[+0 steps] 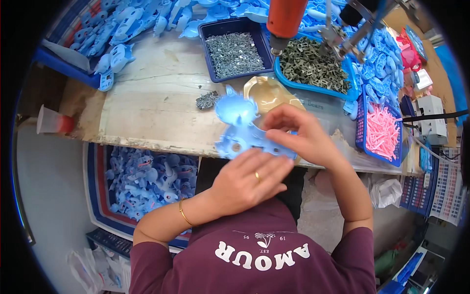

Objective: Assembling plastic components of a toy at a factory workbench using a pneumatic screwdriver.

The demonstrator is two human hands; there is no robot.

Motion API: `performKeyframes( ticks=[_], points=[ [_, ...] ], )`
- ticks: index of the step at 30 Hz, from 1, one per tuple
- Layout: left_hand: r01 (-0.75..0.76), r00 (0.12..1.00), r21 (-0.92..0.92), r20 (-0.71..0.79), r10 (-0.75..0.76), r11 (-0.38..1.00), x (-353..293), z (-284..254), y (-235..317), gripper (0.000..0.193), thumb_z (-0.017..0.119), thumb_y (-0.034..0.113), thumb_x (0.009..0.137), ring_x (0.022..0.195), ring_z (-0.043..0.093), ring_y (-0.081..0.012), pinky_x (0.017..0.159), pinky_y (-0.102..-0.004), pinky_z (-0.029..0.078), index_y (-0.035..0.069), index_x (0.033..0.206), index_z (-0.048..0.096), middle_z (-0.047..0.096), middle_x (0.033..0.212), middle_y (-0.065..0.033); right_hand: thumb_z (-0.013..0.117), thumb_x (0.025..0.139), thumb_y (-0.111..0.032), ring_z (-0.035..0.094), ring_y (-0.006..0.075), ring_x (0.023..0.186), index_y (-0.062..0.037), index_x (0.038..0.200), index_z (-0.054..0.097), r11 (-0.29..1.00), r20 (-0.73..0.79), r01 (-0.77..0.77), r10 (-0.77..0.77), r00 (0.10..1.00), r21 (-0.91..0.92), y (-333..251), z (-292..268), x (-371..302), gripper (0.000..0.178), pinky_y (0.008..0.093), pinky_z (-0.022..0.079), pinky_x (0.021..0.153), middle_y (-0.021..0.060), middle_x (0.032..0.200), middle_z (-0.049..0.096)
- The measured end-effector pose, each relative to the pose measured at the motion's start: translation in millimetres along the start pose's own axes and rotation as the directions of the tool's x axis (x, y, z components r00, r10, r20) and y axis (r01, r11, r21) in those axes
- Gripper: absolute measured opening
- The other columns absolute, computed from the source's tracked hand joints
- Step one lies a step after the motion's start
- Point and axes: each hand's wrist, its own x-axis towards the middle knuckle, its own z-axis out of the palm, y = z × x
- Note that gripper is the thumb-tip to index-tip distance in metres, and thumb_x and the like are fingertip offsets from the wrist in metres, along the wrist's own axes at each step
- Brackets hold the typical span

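A light blue plastic toy shell (238, 126) shaped like a cartoon animal lies at the front edge of the wooden bench (152, 103). My left hand (249, 180) holds its lower part from beneath, fingers spread along it. My right hand (299, 134) pinches the shell's right side from above. A small heap of screws (208, 99) lies on the bench just left of the shell's head. A tan plastic tray (267, 93) sits behind it.
A dark blue tray of small screws (235, 53) and a blue tray of dark metal pieces (313, 66) stand at the back. An orange hanging screwdriver (285, 22) dangles above them. Pink parts fill a blue basket (382, 132). Blue shells fill a crate (147, 179) under the bench.
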Motion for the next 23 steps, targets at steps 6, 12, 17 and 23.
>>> performKeyframes(
  ticks=[6,12,17,23],
  points=[
    [-0.028,0.999,-0.052,-0.033,0.027,0.998,-8,3,-6,0.039,0.08,0.012,0.077,0.108,0.064,-0.0215,0.098,-0.0423,0.05,0.013,0.115,0.071,0.071,0.118,-0.0022,0.07,0.088,0.001,0.069,0.0142,0.09,0.0004,0.102,0.069,0.88,-0.258,0.109,-0.251,0.933,-0.463,16,-38,-18,0.013,0.0288,0.054,0.081,0.0064,0.095,0.073],
    [0.141,0.99,-0.053,-0.008,-0.141,0.989,7,11,-28,0.05,0.081,0.01,0.075,0.114,0.059,-0.031,0.101,-0.0459,0.047,0.009,0.123,0.066,0.065,0.129,-0.0085,0.073,0.085,0.001,0.069,0.0233,0.096,-0.0019,0.103,0.07,0.721,-0.251,0.223,-0.488,0.836,-0.657,37,-27,-16,0.019,0.0326,0.053,0.084,0.007,0.097,0.073],
    [0.212,0.97,0.033,0.115,-0.214,0.977,18,14,-43,0.062,0.079,0.023,0.079,0.133,0.047,-0.036,0.112,-0.0521,0.037,0.006,0.135,0.057,0.053,0.143,-0.0129,0.079,0.08,-0.006,0.063,0.0297,0.11,-0.003,0.115,0.069,0.71,-0.234,0.168,-0.431,0.872,-0.684,18,-46,-42,0.037,0.0391,0.05,0.094,0.0101,0.112,0.069],
    [0.185,0.958,0.047,0.212,-0.191,0.982,34,35,-51,0.067,0.077,0.034,0.083,0.141,0.037,-0.0396,0.12,-0.0544,0.026,0.007,0.141,0.054,0.048,0.149,-0.0154,0.083,0.078,-0.019,0.055,0.0321,0.124,-0.005,0.134,0.06,0.75,-0.128,0.053,-0.182,0.975,-0.659,24,-44,-58,0.063,0.0416,0.043,0.106,0.0158,0.134,0.059]
  ],
)
